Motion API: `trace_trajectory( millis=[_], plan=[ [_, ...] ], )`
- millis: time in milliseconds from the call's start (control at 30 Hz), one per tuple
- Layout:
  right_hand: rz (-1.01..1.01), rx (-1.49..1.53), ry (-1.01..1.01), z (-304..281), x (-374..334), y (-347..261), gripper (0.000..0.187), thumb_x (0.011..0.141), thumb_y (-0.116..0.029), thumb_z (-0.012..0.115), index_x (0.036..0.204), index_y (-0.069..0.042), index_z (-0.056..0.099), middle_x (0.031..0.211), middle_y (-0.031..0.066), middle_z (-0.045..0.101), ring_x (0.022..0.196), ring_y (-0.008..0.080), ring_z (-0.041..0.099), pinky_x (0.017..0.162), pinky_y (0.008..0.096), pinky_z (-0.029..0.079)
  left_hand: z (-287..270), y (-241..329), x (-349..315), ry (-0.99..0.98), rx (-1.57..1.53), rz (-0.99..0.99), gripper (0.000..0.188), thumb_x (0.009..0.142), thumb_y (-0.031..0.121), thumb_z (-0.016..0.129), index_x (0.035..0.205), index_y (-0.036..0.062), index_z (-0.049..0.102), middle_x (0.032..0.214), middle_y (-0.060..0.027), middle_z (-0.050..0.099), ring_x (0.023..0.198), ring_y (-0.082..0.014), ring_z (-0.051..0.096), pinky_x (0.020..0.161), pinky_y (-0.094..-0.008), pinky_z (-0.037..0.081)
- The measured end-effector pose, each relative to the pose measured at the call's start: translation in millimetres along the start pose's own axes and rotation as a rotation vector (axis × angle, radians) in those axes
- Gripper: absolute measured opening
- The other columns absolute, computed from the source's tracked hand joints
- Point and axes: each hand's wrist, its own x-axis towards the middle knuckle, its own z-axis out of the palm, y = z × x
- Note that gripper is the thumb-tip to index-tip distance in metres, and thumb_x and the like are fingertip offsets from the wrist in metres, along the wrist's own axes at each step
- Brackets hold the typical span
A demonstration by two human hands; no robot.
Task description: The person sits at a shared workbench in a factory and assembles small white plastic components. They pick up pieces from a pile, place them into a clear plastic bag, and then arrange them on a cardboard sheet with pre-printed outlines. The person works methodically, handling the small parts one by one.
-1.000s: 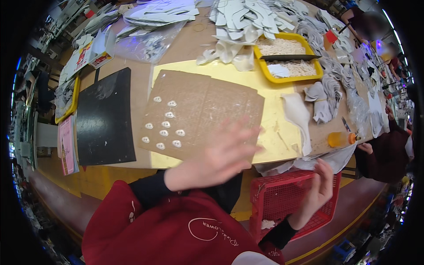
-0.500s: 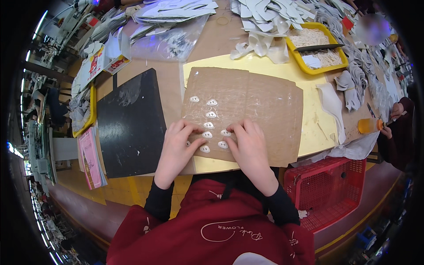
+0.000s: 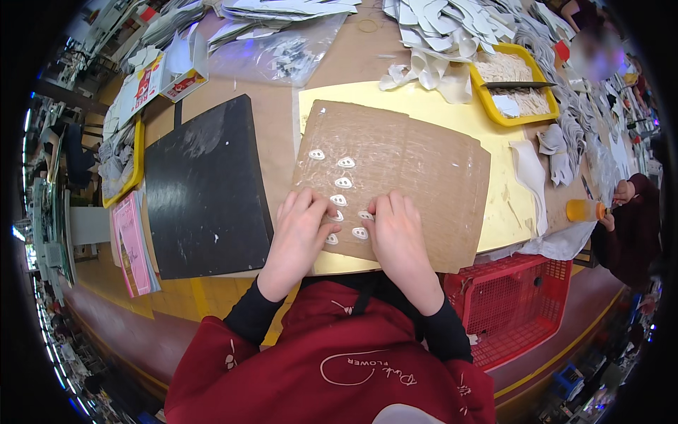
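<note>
A brown cardboard sheet point(image 3: 424, 177) lies on a yellow board in front of me. Several small white rounded pieces, each with two dark holes, sit on it in a loose column, such as this upper white piece point(image 3: 345, 162). My left hand point(image 3: 300, 230) rests on the sheet's near left part, its thumb and index finger closed around a small white piece point(image 3: 338, 215) and partly covering it. With thumb and fingertips together, my right hand point(image 3: 397, 230) is at another white piece point(image 3: 364, 215). Just below that lies a further white piece point(image 3: 359, 232), apart from the fingers.
To the left lies a black slab point(image 3: 205, 191). At the far right a yellow tray point(image 3: 487, 106) holds pale scraps and a dark blade. Stacked white cut pieces point(image 3: 438, 28) fill the back. A red basket point(image 3: 459, 300) stands below the table edge. Another person's hand point(image 3: 623, 192) is at right.
The view has shifted slightly. My left hand has moved a little right, nearer the column, and covers more of the lower pieces. My right hand stays at its white piece.
</note>
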Motion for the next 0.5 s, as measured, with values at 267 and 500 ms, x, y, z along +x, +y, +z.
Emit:
trace_trajectory(
  millis=[267,500],
  plan=[
    [0.026,0.170,0.049,0.8,-6.9,3.1,0.021,0.082,-0.006,0.072,0.101,-0.007,0.061,0.103,0.0084,0.058,0.098,0.0297,0.059,0.085,0.0414,0.043,1.1,3.4,-1.5,0.042,0.047,0.022,0.026,0.080,0.010,0.076,0.104,0.0057,0.065,0.103,-0.0085,0.057,0.104,-0.0298,0.054,0.092,-0.0411,0.043],
    [0.021,0.125,0.121,2.9,-5.6,0.9,0.027,0.085,-0.009,0.073,0.111,-0.008,0.066,0.109,0.0078,0.060,0.102,0.0275,0.061,0.087,0.0398,0.043,0.9,3.2,1.7,0.015,0.058,0.016,0.025,0.081,0.011,0.075,0.104,0.0060,0.065,0.101,-0.0088,0.056,0.103,-0.0300,0.053,0.093,-0.0417,0.042]
  ],
)
